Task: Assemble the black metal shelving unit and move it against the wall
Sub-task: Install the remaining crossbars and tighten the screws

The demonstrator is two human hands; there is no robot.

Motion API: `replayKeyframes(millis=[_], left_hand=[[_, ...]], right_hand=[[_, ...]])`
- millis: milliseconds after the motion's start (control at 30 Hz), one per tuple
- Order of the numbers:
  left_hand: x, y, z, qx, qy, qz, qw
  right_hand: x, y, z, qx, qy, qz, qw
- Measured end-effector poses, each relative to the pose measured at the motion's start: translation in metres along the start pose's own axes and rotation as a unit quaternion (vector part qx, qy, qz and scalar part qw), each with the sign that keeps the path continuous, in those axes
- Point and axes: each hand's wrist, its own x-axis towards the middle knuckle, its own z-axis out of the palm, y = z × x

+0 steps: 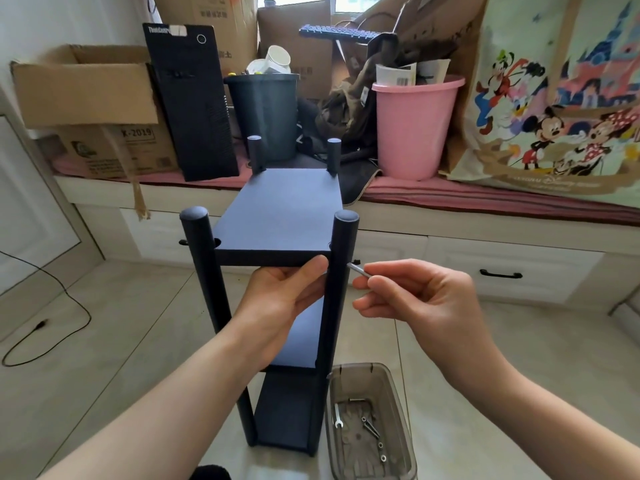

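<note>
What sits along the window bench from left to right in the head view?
Open cardboard box → black computer tower → dark bin → pink bucket → cartoon bag.

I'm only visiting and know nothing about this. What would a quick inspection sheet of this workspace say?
Surface: pale tiled floor.
Job's things: black shelving unit upright; clear plastic tray beside it holds screws and a small wrench.
Clutter: cardboard box, computer tower, dark bin, pink bucket, cartoon bag on the bench.
Hands: left hand holds the top shelf's front edge; right hand pinches a metal tool at the right post.
Cables: black cable on the floor, left.
Surroundings: bench drawers.
</note>
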Motion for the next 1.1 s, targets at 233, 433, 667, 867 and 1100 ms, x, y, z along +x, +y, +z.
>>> replayKeyframes(millis=[233,433,667,867,1100], left_hand=[[0.001,-0.001,-0.002,0.002,-0.004,0.007,1.000],[0.001,0.000,-0.004,0.016,-0.013,0.011,1.000],[0.000,0.001,-0.005,0.016,-0.016,0.012,1.000],[-0.001,0.002,-0.004,0.007,-0.020,0.013,1.000],[-0.002,0.003,-0.005,0.002,-0.026,0.014,1.000]], right_hand=[[-0.001,0.003,0.007,-0.040,0.002,-0.039,0.998],[0.000,0.004,0.009,-0.063,0.002,-0.061,0.996],[0.001,0.006,0.009,-0.074,0.000,-0.067,0.995],[0.004,0.007,0.010,-0.087,-0.003,-0.068,0.994],[0.008,0.008,0.013,-0.089,-0.005,-0.063,0.994]])
